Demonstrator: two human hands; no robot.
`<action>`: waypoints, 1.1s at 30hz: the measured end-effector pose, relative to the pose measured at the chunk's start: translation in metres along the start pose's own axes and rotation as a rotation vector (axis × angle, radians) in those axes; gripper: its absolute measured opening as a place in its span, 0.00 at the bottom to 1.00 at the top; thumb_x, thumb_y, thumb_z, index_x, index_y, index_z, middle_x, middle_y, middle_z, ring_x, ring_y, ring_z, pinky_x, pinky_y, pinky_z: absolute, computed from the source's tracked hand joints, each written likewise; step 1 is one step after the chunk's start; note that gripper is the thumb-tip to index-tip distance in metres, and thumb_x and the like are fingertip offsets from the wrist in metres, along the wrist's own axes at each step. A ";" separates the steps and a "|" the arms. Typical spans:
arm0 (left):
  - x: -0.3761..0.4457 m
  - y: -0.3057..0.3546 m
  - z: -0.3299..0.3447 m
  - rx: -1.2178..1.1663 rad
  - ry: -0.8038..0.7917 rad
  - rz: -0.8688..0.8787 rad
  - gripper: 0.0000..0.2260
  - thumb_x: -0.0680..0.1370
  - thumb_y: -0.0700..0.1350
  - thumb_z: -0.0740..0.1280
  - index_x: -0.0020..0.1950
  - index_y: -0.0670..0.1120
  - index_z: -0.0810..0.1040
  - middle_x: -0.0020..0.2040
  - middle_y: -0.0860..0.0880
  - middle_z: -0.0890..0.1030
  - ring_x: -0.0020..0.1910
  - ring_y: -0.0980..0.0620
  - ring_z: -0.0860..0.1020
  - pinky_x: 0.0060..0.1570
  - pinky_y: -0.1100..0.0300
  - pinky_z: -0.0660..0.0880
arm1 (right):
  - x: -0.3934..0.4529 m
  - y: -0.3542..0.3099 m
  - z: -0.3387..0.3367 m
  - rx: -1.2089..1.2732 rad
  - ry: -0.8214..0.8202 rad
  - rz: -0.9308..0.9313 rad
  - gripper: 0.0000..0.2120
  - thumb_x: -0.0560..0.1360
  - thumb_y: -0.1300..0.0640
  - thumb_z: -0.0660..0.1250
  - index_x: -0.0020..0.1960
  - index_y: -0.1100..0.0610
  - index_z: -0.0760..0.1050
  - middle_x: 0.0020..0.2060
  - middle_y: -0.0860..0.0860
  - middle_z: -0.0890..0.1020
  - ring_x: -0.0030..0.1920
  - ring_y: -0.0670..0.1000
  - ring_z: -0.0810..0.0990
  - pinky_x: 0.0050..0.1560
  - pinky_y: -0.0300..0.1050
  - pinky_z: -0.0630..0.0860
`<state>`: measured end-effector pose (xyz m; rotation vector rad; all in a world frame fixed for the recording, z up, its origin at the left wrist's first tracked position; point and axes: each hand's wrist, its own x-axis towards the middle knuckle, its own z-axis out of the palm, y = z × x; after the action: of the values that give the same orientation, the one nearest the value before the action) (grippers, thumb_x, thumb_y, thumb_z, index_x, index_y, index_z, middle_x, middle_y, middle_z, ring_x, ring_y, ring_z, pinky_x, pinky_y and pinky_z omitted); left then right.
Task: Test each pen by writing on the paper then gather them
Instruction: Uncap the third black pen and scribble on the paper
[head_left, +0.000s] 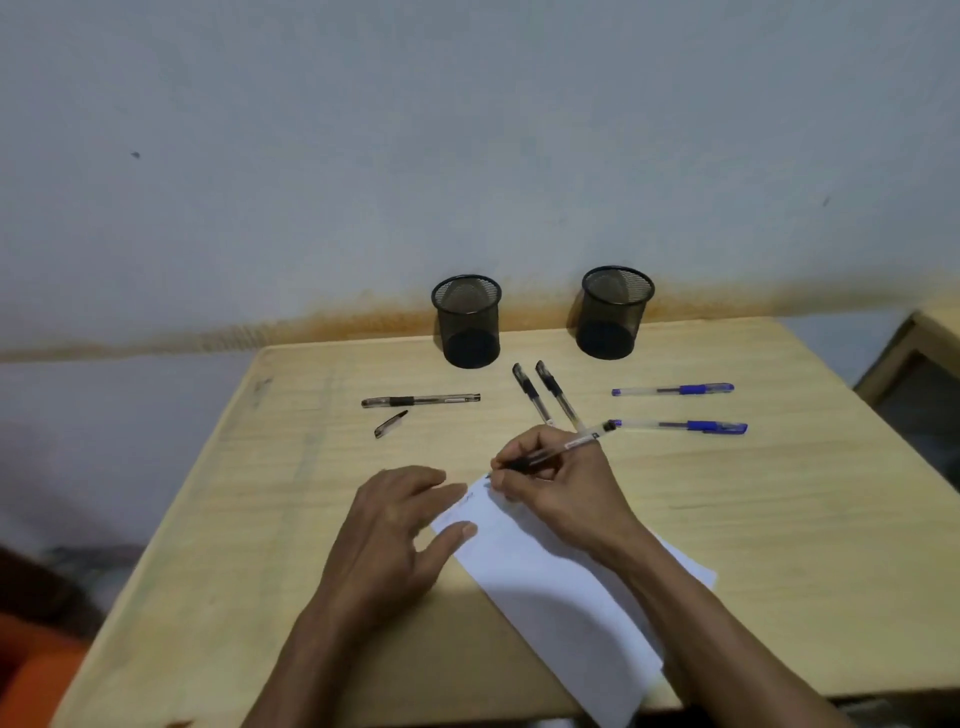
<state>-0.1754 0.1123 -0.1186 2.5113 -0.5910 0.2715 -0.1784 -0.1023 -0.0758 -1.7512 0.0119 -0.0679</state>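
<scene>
My right hand (558, 480) grips a black pen (563, 448) with its tip down on the top corner of a white sheet of paper (550, 587). My left hand (400, 525) lies flat, fingers spread, pressing the sheet's left edge. A loose black pen cap (390, 423) lies left of centre, below a capped black pen (421, 400). Two more black pens (531, 392) (557, 392) lie slanted side by side in the middle. Two blue pens (672, 389) (678, 426) lie level on the right.
Two black mesh pen cups (467, 322) (614, 313) stand at the back of the wooden table (805, 519), against the wall. Another piece of wooden furniture (914, 353) sits at the right edge. The sheet overhangs the table's front edge.
</scene>
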 end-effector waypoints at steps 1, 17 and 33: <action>0.000 -0.002 0.002 0.013 -0.004 -0.001 0.18 0.75 0.62 0.66 0.60 0.56 0.83 0.60 0.53 0.81 0.61 0.52 0.77 0.61 0.45 0.73 | 0.004 0.001 0.002 -0.059 -0.022 -0.011 0.05 0.70 0.69 0.75 0.43 0.61 0.83 0.39 0.54 0.88 0.41 0.51 0.87 0.44 0.43 0.84; 0.004 -0.006 0.005 0.112 -0.059 0.018 0.20 0.76 0.62 0.62 0.60 0.53 0.82 0.67 0.47 0.78 0.69 0.47 0.74 0.68 0.37 0.66 | 0.026 0.025 0.017 -0.133 -0.050 -0.028 0.09 0.65 0.72 0.74 0.33 0.67 0.74 0.26 0.61 0.79 0.25 0.51 0.75 0.27 0.46 0.72; 0.001 -0.004 0.007 0.075 -0.066 -0.020 0.21 0.76 0.63 0.60 0.61 0.54 0.82 0.69 0.49 0.77 0.72 0.49 0.71 0.72 0.40 0.62 | 0.025 0.021 0.021 -0.231 -0.037 -0.062 0.09 0.64 0.72 0.73 0.31 0.66 0.73 0.26 0.60 0.79 0.24 0.43 0.72 0.25 0.35 0.68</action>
<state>-0.1724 0.1112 -0.1264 2.6059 -0.5918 0.2081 -0.1517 -0.0870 -0.0992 -1.9840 -0.0639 -0.0825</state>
